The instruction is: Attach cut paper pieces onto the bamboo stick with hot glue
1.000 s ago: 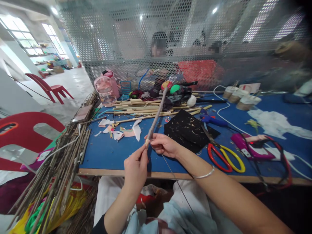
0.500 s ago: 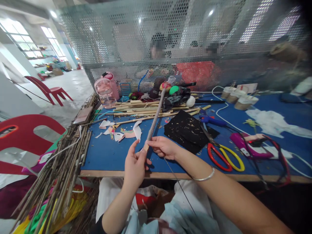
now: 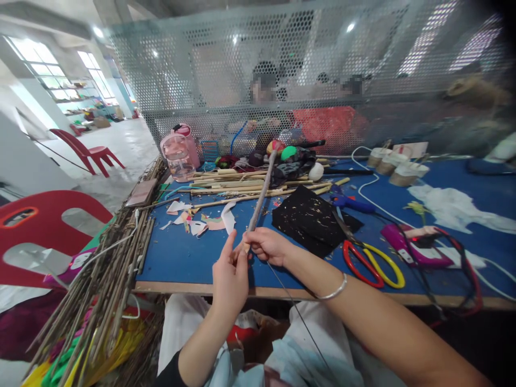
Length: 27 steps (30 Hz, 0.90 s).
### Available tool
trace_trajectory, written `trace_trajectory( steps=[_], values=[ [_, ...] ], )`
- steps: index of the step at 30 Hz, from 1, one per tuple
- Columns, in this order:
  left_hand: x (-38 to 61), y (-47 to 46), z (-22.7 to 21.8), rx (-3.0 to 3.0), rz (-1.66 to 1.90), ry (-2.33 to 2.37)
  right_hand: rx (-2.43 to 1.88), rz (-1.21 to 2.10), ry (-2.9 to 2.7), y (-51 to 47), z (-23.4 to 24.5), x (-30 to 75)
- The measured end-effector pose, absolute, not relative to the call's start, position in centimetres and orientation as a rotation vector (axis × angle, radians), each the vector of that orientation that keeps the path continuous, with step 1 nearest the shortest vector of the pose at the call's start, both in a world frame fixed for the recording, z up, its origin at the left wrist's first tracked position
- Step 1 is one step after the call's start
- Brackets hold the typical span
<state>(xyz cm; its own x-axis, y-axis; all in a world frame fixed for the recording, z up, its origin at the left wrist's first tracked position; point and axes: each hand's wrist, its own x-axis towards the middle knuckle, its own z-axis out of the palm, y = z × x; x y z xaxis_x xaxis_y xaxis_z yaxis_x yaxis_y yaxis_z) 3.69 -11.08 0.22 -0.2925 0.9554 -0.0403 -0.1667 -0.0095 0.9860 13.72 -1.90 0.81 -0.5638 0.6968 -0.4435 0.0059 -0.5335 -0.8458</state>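
A long thin stick (image 3: 262,199) wrapped in grey yarn points away from me over the table, its bare pale end between my hands. My left hand (image 3: 230,277) pinches that near end between thumb and fingers, with the index finger raised. Just above it, my right hand (image 3: 269,246) is closed around the wrapped part, fingers curled. From under the right hand a dark thread (image 3: 296,307) runs down to my lap. Whether the fingertips also grip the thread is hidden.
Scissors (image 3: 373,263), a black cloth (image 3: 312,220) and a blue glue gun (image 3: 350,201) lie to the right. Paper scraps (image 3: 217,221) and bare sticks (image 3: 226,183) are farther back. Thin branches (image 3: 105,279) stack at the left; a perforated metal screen (image 3: 193,70) stands behind.
My left hand has turned, its index finger now more upright and its fingers gathered at the stick's end. The right hand stays on the stick. The whole view has shifted slightly.
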Motion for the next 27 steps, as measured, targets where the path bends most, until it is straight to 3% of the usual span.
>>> trace_trajectory(
  steps=[8,19,22,27],
  values=[
    [3.2,-10.3,1.5,0.384,1.219,1.157,-1.073,2.139,-1.115,-2.3,0.9,13.8],
    [1.5,-12.9,1.3,0.236,0.860,0.816,-0.941,2.201,-1.105,-2.2,1.0,14.1],
    [2.1,-12.1,1.1,0.240,0.890,0.751,-0.902,2.188,-1.110,-2.2,0.9,14.1],
    [2.7,-10.8,1.2,0.547,1.016,1.084,-0.925,2.165,-1.118,-2.2,0.7,13.9]
  ],
)
